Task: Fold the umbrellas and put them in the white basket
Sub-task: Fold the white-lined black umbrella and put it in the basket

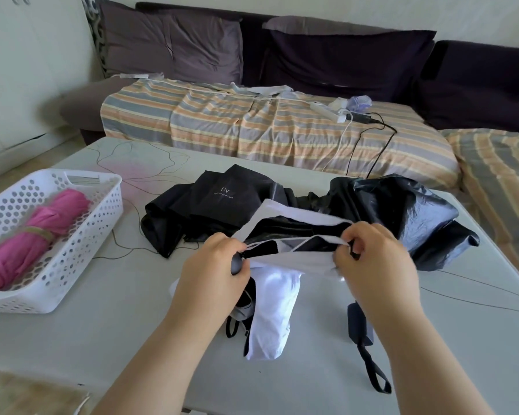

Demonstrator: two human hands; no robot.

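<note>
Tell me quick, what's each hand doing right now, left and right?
Left hand: closed, pinching the white umbrella fabric at its edge.
Right hand: closed, pinching the same white fabric.

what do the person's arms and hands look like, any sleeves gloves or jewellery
Both forearms are bare up to the bottom edge of the picture, so no sleeves show. The left hand and the right hand wear no gloves. No rings, watch or bracelet can be seen on the fingers or wrists that show. No markings or cables on either arm.

Basket [81, 235] left on table [108, 324], folded umbrella [33, 235] inside; loose umbrellas [282, 205] centre; sofa [282, 85] behind.
</note>
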